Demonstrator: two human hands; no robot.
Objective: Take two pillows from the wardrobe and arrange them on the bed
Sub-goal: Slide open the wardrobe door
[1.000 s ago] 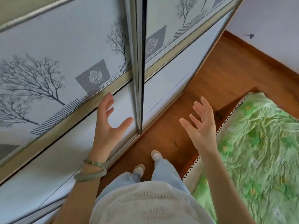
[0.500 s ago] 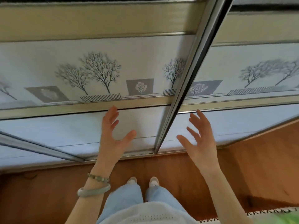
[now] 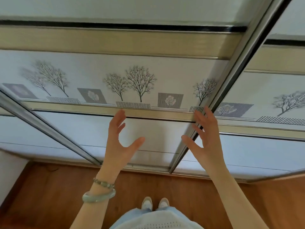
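Metal door frame (image 3: 234,76) | right hand (image 3: 206,138) now over it | left hand (image 3: 118,142) raised

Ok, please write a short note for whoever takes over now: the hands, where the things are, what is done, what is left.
Left hand: open, empty, raised before the wardrobe door.
Right hand: open, empty, at the door's metal frame; contact cannot be told.
The wardrobe door looks closed; pillows and bed not in view.
Done: nothing yet. Left: slide the door open, take two pillows, arrange them on the bed.
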